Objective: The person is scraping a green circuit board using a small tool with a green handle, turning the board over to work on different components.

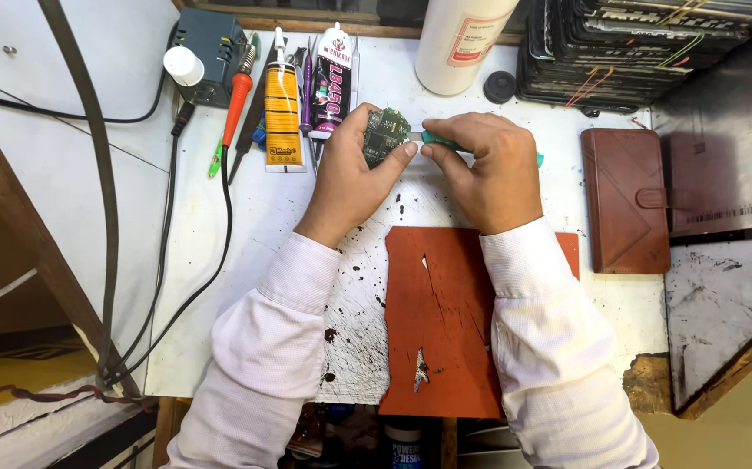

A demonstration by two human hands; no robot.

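A small green circuit board [384, 135], likely light, stiff and fragile, is gripped by its edges in the left hand [351, 178] above the white worktable [245, 217]; a teal-handled tool [445, 143] is clenched in the right hand [484, 169], its tip at the board.

Both arms wear long pale pink-white shirt sleeves [558, 339] with buttoned cuffs; the left hand [350, 178] and right hand [489, 169] are bare.

left hand [350, 178] grips green circuit board [384, 135] | right hand [484, 169] holds teal-handled tool [445, 143] at its edge | orange mat [445, 321] below
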